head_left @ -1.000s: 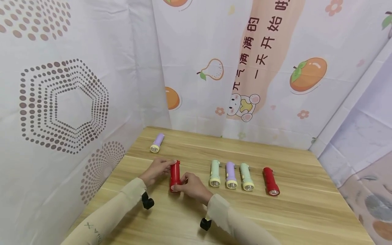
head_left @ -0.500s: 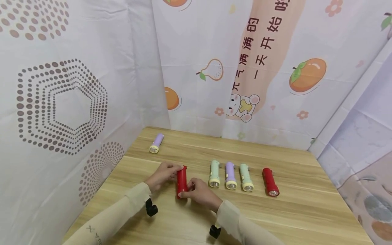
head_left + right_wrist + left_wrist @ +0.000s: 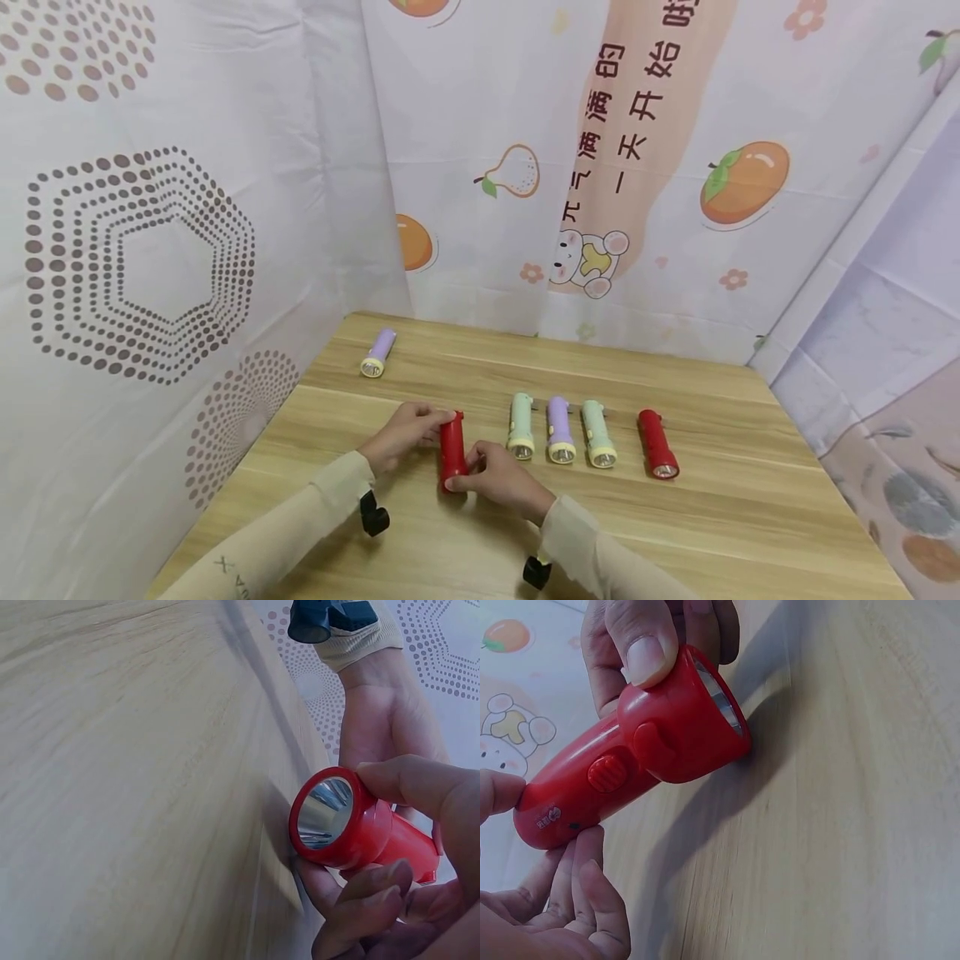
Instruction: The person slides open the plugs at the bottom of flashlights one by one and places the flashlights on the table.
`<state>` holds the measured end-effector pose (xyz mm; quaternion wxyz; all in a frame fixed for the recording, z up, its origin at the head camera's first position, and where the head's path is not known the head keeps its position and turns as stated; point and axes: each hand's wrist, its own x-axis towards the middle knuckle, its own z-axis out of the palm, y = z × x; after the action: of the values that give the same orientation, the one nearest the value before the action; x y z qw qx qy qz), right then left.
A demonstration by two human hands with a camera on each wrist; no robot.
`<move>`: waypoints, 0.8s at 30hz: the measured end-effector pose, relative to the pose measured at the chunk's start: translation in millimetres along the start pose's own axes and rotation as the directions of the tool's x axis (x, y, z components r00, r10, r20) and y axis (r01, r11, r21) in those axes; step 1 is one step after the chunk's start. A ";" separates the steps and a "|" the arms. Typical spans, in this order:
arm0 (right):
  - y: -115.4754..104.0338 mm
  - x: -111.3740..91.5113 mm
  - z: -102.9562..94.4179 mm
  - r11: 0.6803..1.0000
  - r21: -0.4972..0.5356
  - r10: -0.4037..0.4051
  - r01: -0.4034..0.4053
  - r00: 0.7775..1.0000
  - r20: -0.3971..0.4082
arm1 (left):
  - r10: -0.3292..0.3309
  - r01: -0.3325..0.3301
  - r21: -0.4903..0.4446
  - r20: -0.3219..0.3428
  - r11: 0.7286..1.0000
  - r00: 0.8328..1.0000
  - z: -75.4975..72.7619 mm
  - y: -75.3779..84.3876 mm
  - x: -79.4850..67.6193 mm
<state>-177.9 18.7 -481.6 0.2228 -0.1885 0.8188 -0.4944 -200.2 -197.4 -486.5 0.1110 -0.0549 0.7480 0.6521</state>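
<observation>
A red flashlight (image 3: 452, 448) is held between both hands over the front left part of the table. My left hand (image 3: 405, 433) pinches its tail end between thumb and fingers. At the lens end, my right hand (image 3: 510, 482) grips the wider head. In the left wrist view, a ridged switch (image 3: 607, 774) shows on the flashlight's side, above a small white print. The right wrist view looks into the silvery reflector (image 3: 325, 813), which shows no glow. A shadow of the flashlight and fingers falls on the wood close by.
Right of the hands, a row holds a mint flashlight (image 3: 521, 425), a purple flashlight (image 3: 559, 429), another mint flashlight (image 3: 597, 433) and a second red flashlight (image 3: 658, 444). Another purple flashlight (image 3: 378, 352) lies at the back left. Printed curtains (image 3: 465, 292) border the wooden table (image 3: 712, 533).
Both hands have carried the red flashlight a little right and toward the body, most of it in the first half second. The other flashlights stay put; the head view has shifted slightly.
</observation>
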 end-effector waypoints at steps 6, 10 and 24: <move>4.8 -1.9 -2.4 1.000 0.029 -0.008 0.008 1.000 0.014 | 0.003 -0.003 0.002 0.015 1.000 1.000 3.7 -0.3 -0.8; 6.8 -3.1 -3.7 0.999 0.032 -0.015 0.014 1.000 0.008 | 0.012 -0.012 -0.003 0.019 1.000 1.000 5.7 0.8 0.1; 14.7 -5.6 -7.6 0.998 0.054 -0.024 0.023 1.000 0.010 | 0.077 -0.078 0.003 0.086 0.997 0.993 4.4 6.4 -1.7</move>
<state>-178.7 33.6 -490.5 0.2265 -0.1949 0.8016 -0.5179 -199.6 -192.3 -480.4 0.1177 0.0023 0.7462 0.6553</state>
